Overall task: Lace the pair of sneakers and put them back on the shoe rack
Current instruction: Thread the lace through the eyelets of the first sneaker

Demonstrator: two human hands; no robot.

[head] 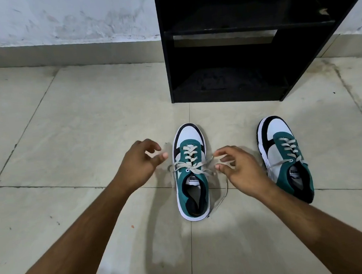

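Both hands point(135, 166) point(238, 167) w/ loose fingers flank laced sneaker point(191, 172), rack point(230, 50) behind.

Head-worn view, facing forward and down, close above floor point(91, 120)

sneakers point(191, 174): 2 | hands point(135, 166): 2 | shoe rack point(230, 50): 1
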